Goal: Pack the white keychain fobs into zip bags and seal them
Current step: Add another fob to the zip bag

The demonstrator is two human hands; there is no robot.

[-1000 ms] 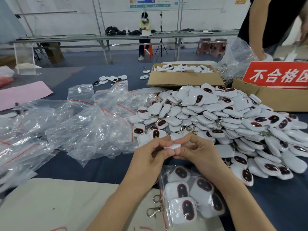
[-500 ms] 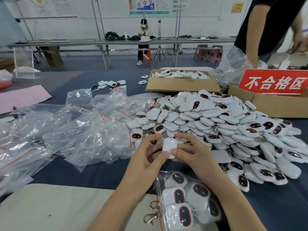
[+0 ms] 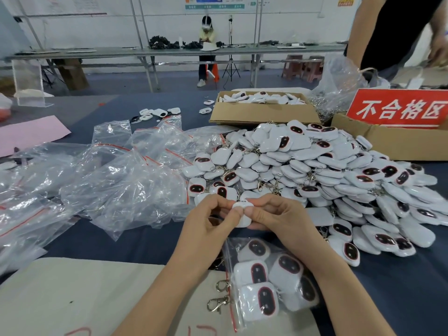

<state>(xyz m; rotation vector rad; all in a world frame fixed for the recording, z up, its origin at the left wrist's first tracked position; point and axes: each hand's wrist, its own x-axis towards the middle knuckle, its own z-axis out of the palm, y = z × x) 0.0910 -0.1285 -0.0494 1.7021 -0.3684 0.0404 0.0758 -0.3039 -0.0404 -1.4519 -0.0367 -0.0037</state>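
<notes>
We see both hands meeting at the middle of the view, just toward 6 o'clock from centre. The left hand [image 3: 211, 221] and the right hand [image 3: 278, 219] each pinch the same white keychain fob [image 3: 243, 222] between thumb and curled fingers, above the dark blue table cloth [image 3: 388, 299]; the thumbs cover most of the fob, so we cannot tell which face is up.

At 6 o'clock from the hands, between the forearms, lies a zip bag [image 3: 246, 318] with a red seal line. It holds several fobs, dark oval faces up. Two metal clasps [image 3: 219, 303] lie just beside the bag's 9 o'clock edge, on a beige sheet [image 3: 72, 294].

From 12 to 3 o'clock of the hands spreads a big heap of loose fobs [image 3: 315, 170]. At 9 to 10 o'clock we see a heap of crumpled empty zip bags [image 3: 116, 180].

Beyond the heap, at 12 o'clock, stands a shallow cardboard box [image 3: 264, 115] filled with more fobs. At 2 o'clock a second cardboard box [image 3: 388, 144] bears a red sign [image 3: 400, 109] with white Chinese characters. A pink sheet [image 3: 29, 134] lies at 10 o'clock.

A standing person in black [image 3: 392, 27] is at 1 o'clock, at the table's far side. A seated person [image 3: 206, 32] is far off at 12 o'clock.
</notes>
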